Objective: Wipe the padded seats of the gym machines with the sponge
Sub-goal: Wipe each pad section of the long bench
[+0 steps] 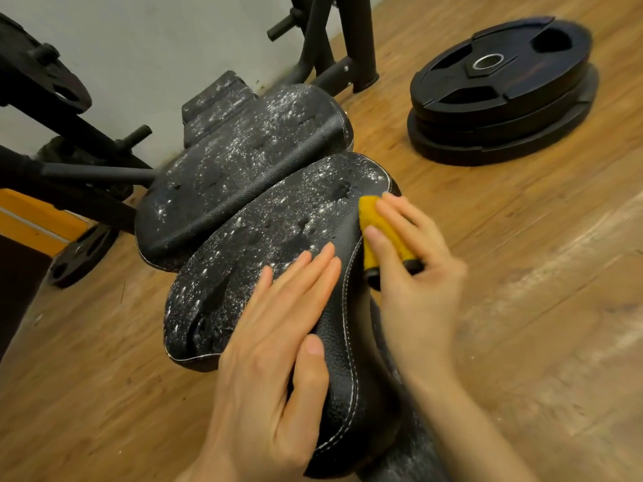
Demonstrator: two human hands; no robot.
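Note:
Two black padded seats lie side by side, both speckled with white dust. On the near seat (264, 238) my left hand (275, 342) rests flat with straight fingers on its lower part. My right hand (414, 273) grips a yellow sponge with a dark underside (374, 220), folded between fingers and thumb, and presses it against that seat's right edge by the white stitching. The far seat (236, 161) lies beyond, untouched. The strip of the near seat under my hands looks cleaner than its dusty upper left.
A stack of black weight plates (501, 92) lies on the wooden floor (522, 273) at the upper right. Black machine frame bars (90, 172) and another plate (80, 255) stand at the left. Frame legs (348, 46) rise at the back by a white wall.

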